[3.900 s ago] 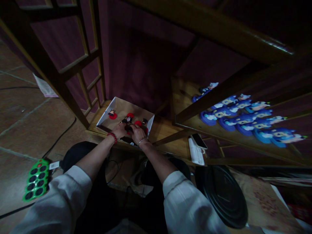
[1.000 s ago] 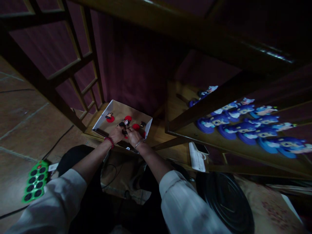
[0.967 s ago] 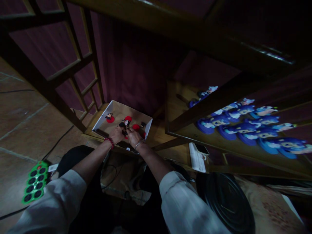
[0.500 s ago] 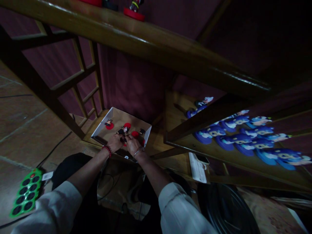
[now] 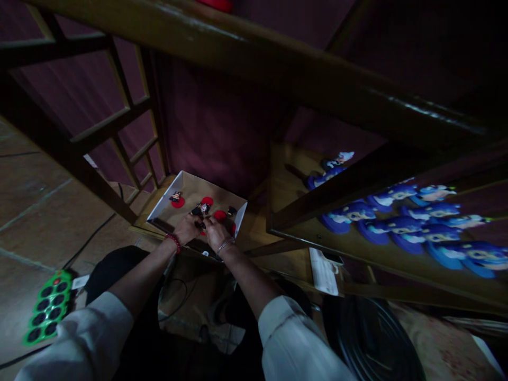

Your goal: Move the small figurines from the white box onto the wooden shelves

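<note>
A shallow cardboard box (image 5: 214, 191) with white outer sides sits on the low wooden shelf. Inside it lie several small dark figurines on round red bases, among them one figurine (image 5: 175, 198) at the left and another (image 5: 203, 207) near the middle. My left hand (image 5: 188, 229) and my right hand (image 5: 215, 233) reach over the box's front side and meet at a small dark figurine (image 5: 201, 226). The fingers of both are bent closed around it, and they partly hide it. A beaded red bracelet is on my left wrist, a metal one on my right.
Blue figurines (image 5: 392, 227) crowd the shelf to the right. Papers (image 5: 323, 272) lie below that shelf. A thick wooden beam (image 5: 254, 58) crosses above my hands, and a lattice panel (image 5: 119, 121) stands left. On the floor are a green multi-socket block (image 5: 48, 307) and a black cable coil (image 5: 373, 338).
The view has shifted slightly, so the upper shelf's figurine has left the frame except for part of a red base. Both hands stay together in the box on the dark figurine.
</note>
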A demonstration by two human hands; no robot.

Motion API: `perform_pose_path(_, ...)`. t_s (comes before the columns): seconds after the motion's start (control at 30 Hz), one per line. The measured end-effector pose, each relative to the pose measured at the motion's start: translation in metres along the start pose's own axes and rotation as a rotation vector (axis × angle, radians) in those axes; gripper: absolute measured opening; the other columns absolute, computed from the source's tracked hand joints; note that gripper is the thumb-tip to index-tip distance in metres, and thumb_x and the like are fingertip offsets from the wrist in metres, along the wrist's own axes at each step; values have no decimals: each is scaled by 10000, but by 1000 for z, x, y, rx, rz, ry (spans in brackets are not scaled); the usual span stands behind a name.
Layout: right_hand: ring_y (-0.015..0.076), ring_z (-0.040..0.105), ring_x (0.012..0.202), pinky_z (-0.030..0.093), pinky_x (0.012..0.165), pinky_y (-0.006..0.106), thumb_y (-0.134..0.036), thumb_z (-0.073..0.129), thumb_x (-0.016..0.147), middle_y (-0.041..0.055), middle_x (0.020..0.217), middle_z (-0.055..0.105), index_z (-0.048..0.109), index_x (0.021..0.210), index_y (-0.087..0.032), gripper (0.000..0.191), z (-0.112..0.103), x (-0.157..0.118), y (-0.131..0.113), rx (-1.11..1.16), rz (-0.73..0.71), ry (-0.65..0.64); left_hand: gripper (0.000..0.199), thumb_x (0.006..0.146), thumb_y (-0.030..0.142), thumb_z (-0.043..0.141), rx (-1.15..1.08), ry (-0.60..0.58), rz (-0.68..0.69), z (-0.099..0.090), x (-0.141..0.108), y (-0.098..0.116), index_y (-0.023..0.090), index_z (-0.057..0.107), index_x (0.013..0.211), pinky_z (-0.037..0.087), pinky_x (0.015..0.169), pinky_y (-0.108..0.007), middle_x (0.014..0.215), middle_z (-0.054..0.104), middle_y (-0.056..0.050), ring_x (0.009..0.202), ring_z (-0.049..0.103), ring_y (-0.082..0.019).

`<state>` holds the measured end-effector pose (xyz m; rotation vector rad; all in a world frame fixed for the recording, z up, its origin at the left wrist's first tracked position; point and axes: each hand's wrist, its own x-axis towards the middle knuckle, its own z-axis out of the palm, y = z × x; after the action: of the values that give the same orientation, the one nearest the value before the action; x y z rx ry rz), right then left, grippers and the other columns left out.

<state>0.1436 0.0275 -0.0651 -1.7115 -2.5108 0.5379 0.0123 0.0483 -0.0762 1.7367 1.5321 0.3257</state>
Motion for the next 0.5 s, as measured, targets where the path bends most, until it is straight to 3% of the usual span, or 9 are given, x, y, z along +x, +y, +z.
perform_pose_path(0.5,177,511,964,431,810,280,-49,361,801,146,1067,519,507,1050,-102,294,-9,-2,-11,-60,24,-32,170,623,55,511,20,1,42,-7,-8,9,116,634,722,408,571,-191,596,593,-12,631,561,-116)
